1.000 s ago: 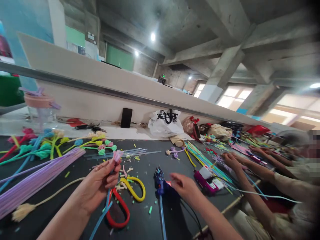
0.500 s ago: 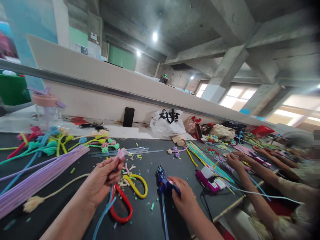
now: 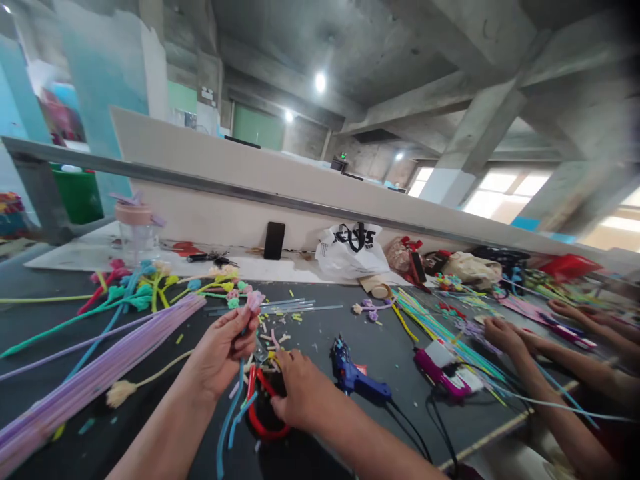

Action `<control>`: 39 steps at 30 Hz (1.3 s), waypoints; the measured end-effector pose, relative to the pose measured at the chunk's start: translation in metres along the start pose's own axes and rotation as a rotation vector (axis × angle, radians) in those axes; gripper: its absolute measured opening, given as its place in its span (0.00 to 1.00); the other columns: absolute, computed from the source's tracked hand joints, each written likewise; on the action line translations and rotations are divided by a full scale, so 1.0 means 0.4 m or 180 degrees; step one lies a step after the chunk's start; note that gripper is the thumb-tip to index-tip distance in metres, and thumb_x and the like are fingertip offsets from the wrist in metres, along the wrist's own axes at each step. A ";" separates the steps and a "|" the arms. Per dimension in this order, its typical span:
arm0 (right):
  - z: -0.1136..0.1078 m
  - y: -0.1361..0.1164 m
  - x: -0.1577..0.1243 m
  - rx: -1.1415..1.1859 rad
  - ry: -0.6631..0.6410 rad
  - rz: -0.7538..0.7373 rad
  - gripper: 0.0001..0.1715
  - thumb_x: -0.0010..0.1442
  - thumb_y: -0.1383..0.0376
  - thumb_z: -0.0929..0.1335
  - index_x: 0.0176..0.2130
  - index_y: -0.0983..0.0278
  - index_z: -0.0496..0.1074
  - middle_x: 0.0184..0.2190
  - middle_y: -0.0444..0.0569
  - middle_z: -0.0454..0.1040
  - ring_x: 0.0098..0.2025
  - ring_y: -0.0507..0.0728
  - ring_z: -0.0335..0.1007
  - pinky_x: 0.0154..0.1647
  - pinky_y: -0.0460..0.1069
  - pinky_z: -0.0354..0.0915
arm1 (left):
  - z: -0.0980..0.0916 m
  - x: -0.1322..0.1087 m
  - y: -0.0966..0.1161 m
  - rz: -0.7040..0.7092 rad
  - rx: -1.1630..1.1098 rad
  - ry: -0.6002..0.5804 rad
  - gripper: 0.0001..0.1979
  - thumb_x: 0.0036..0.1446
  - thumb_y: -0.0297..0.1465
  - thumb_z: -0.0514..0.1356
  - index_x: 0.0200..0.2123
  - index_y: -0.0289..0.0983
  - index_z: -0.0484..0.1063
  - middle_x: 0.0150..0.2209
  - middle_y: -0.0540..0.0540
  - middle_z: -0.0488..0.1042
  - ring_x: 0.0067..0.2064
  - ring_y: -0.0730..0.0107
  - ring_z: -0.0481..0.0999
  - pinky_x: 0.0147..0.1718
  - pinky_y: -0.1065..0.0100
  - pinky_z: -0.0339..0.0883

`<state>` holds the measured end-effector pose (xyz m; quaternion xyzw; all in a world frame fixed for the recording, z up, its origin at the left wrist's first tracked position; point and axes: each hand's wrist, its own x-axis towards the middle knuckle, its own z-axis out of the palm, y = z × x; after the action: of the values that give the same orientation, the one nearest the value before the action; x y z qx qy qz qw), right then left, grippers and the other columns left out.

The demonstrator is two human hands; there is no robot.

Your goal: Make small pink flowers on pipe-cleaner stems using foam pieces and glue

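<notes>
My left hand [image 3: 223,353] is closed in a pinch round a small pink fuzzy flower [image 3: 255,300]. Light blue stems [image 3: 231,420] hang below that hand. My right hand [image 3: 305,390] reaches down over scissors with a red loop handle [image 3: 267,427] and a yellow one, the yellow mostly hidden under the hand. Its thumb and forefinger are apart, the forefinger close to a small pink strip [image 3: 275,339] among cut scraps. A blue glue gun [image 3: 357,377] lies on the table to the right, touched by neither hand.
Purple fuzzy stems [image 3: 115,360] lie bundled at left, near a cream flower [image 3: 121,393] and several coloured ones. A purple glue gun [image 3: 443,373] with a cord lies at right. Beyond it are co-workers' arms [image 3: 545,373]. A phone [image 3: 274,241] and white bag [image 3: 350,250] stand at the back.
My right hand has let go of the blue glue gun and moved left over the scissors. The left hand still pinches the pink flower. The view has shifted a little to the left.
</notes>
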<state>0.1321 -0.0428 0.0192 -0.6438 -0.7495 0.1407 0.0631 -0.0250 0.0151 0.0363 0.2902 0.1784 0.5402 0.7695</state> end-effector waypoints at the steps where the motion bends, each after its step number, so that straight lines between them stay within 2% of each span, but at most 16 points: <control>1: -0.003 -0.003 0.008 0.0047 -0.0091 0.0045 0.41 0.41 0.70 0.69 0.56 0.66 0.59 0.47 0.60 0.66 0.47 0.66 0.65 0.47 0.58 0.60 | 0.001 0.000 0.002 0.0012 -0.0039 -0.0012 0.06 0.50 0.28 0.63 0.30 0.30 0.71 0.22 0.52 0.65 0.16 0.89 0.52 0.13 0.82 0.46; 3: -0.014 -0.005 0.023 0.0170 -0.0191 0.0105 0.45 0.37 0.75 0.68 0.56 0.65 0.58 0.45 0.59 0.68 0.44 0.66 0.67 0.44 0.57 0.61 | 0.003 -0.003 0.007 0.0037 -0.0108 -0.0031 0.06 0.50 0.28 0.62 0.30 0.30 0.71 0.22 0.53 0.64 0.16 0.89 0.52 0.13 0.82 0.45; 5: -0.030 0.001 0.042 0.0381 -0.0277 0.0135 0.46 0.36 0.75 0.68 0.55 0.63 0.58 0.41 0.55 0.70 0.41 0.64 0.69 0.41 0.56 0.62 | 0.003 -0.005 0.013 0.0076 -0.0163 -0.0053 0.06 0.49 0.28 0.62 0.30 0.30 0.70 0.22 0.53 0.64 0.16 0.89 0.52 0.13 0.81 0.45; 8: -0.064 0.024 0.069 0.0917 -0.0524 0.0235 0.37 0.40 0.69 0.69 0.51 0.63 0.60 0.31 0.47 0.71 0.31 0.57 0.69 0.33 0.52 0.66 | 0.000 -0.006 0.026 0.0155 -0.0212 -0.0057 0.06 0.49 0.29 0.63 0.29 0.31 0.70 0.22 0.53 0.64 0.16 0.89 0.52 0.13 0.81 0.45; 10: -0.089 0.045 0.079 0.1293 -0.0713 0.0266 0.28 0.47 0.64 0.67 0.49 0.64 0.61 0.26 0.43 0.68 0.22 0.50 0.65 0.27 0.49 0.67 | -0.004 -0.005 0.037 0.0216 -0.0227 -0.0030 0.07 0.49 0.29 0.63 0.28 0.31 0.69 0.22 0.53 0.64 0.16 0.89 0.51 0.13 0.81 0.45; 12: -0.107 0.064 0.076 0.1805 -0.0888 0.0167 0.22 0.52 0.60 0.64 0.47 0.63 0.62 0.23 0.39 0.64 0.18 0.47 0.58 0.25 0.49 0.67 | -0.007 -0.004 0.045 0.0278 -0.0230 0.0008 0.07 0.49 0.30 0.63 0.28 0.32 0.69 0.21 0.54 0.64 0.16 0.89 0.51 0.13 0.81 0.44; 15: -0.111 0.076 0.061 0.3222 -0.1040 -0.0211 0.20 0.50 0.62 0.65 0.44 0.63 0.64 0.23 0.41 0.66 0.20 0.48 0.62 0.30 0.51 0.68 | -0.004 -0.005 0.047 0.0402 -0.0218 0.0085 0.08 0.48 0.31 0.64 0.28 0.32 0.69 0.21 0.54 0.64 0.16 0.89 0.51 0.13 0.81 0.44; 17: -0.098 0.072 0.058 0.4030 -0.0947 -0.0380 0.25 0.44 0.65 0.68 0.44 0.62 0.63 0.28 0.44 0.69 0.27 0.52 0.68 0.34 0.52 0.67 | 0.005 -0.006 0.044 0.0590 -0.0138 0.0256 0.08 0.47 0.31 0.64 0.28 0.32 0.70 0.21 0.53 0.65 0.16 0.89 0.51 0.13 0.81 0.43; 18: -0.088 0.067 0.060 0.4161 -0.0821 -0.0392 0.29 0.42 0.67 0.69 0.46 0.61 0.62 0.31 0.45 0.70 0.29 0.53 0.69 0.34 0.52 0.67 | 0.011 -0.006 0.041 0.0761 -0.0004 0.0470 0.09 0.46 0.32 0.65 0.27 0.32 0.70 0.22 0.53 0.66 0.16 0.89 0.52 0.12 0.81 0.43; 20: -0.068 0.055 0.066 0.4084 -0.0308 -0.0471 0.35 0.40 0.68 0.70 0.48 0.57 0.59 0.32 0.44 0.69 0.30 0.53 0.69 0.30 0.50 0.66 | 0.024 -0.006 0.036 0.1090 0.0209 0.0837 0.11 0.44 0.33 0.66 0.26 0.32 0.71 0.22 0.52 0.67 0.16 0.89 0.52 0.12 0.81 0.43; 22: -0.058 0.039 0.067 0.3621 0.0493 -0.0657 0.34 0.42 0.68 0.70 0.49 0.56 0.58 0.33 0.44 0.69 0.29 0.53 0.68 0.29 0.48 0.65 | 0.034 -0.007 0.032 0.1329 0.0364 0.1113 0.11 0.44 0.35 0.66 0.25 0.32 0.71 0.22 0.52 0.68 0.16 0.88 0.52 0.13 0.80 0.44; 24: -0.060 0.022 0.057 0.2881 0.1219 -0.0804 0.29 0.46 0.68 0.68 0.49 0.58 0.60 0.34 0.45 0.69 0.31 0.53 0.67 0.32 0.47 0.65 | 0.039 -0.007 0.026 0.1496 0.0507 0.1281 0.11 0.44 0.35 0.65 0.26 0.33 0.72 0.22 0.52 0.68 0.17 0.87 0.53 0.14 0.80 0.46; 27: -0.077 -0.003 0.037 0.1813 0.1779 -0.0883 0.27 0.48 0.69 0.67 0.50 0.61 0.61 0.39 0.48 0.69 0.37 0.54 0.67 0.39 0.47 0.65 | 0.038 -0.008 0.010 0.1632 0.0675 0.1366 0.10 0.46 0.35 0.64 0.27 0.34 0.72 0.22 0.53 0.68 0.19 0.85 0.55 0.16 0.80 0.50; 30: -0.084 -0.016 0.032 0.1187 0.1970 -0.0929 0.27 0.46 0.71 0.66 0.47 0.62 0.62 0.42 0.50 0.67 0.42 0.57 0.66 0.43 0.49 0.64 | 0.037 -0.012 -0.007 0.1648 0.0837 0.1467 0.11 0.46 0.37 0.64 0.29 0.35 0.73 0.22 0.53 0.69 0.21 0.82 0.60 0.20 0.79 0.55; 34: -0.070 -0.008 0.044 0.0840 0.1858 -0.0880 0.32 0.42 0.74 0.64 0.49 0.63 0.60 0.44 0.53 0.65 0.45 0.60 0.64 0.44 0.52 0.63 | 0.043 -0.020 -0.016 0.1761 0.1241 0.1629 0.15 0.43 0.40 0.65 0.31 0.34 0.75 0.26 0.48 0.74 0.29 0.69 0.70 0.28 0.72 0.64; 39: -0.065 0.000 0.044 0.0796 0.1718 -0.0817 0.33 0.42 0.73 0.65 0.50 0.63 0.60 0.44 0.54 0.65 0.46 0.62 0.63 0.46 0.54 0.61 | 0.045 -0.026 -0.020 0.1704 0.1793 0.1622 0.13 0.45 0.39 0.64 0.32 0.36 0.74 0.29 0.47 0.75 0.33 0.65 0.71 0.34 0.69 0.64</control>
<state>0.1363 -0.0221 0.0424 -0.5454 -0.7577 0.0468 0.3554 -0.0123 -0.0010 0.0446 0.3818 0.4204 0.7044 0.4258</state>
